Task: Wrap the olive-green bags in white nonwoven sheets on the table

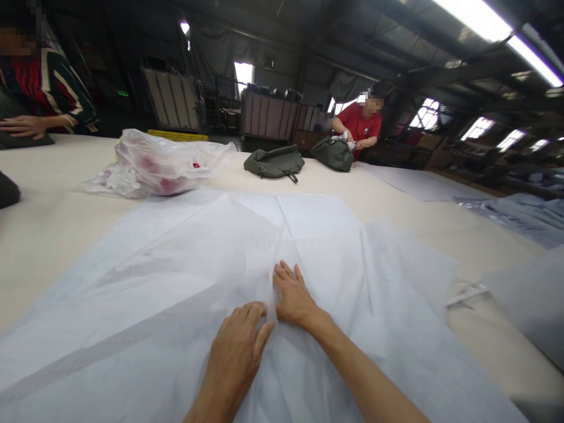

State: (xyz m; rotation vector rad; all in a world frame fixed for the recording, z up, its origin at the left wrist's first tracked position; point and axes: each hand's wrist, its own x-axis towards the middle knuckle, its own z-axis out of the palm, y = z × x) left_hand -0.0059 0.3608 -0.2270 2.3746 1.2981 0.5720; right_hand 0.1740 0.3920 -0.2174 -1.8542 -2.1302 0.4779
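Note:
A large, thin white sheet (176, 329), like tissue paper or light fabric, lies in creased layers in front of me. My left hand (238, 343) rests on it, fingers bent and thumb held apart from them. Just right of it and farther forward, my right hand (293, 295) presses on the sheet with its fingers spread. A raised fold of the sheet runs between the two hands. Both hands touch the material, and neither is wrapped round anything.
Beyond the sheet lie a clear plastic bag (167, 164) with reddish contents and a dark green bag (275, 162). Across the cream table (480, 235), a person in red (363, 123) handles another dark bag (333, 154). Another person's hand (24, 126) is at far left.

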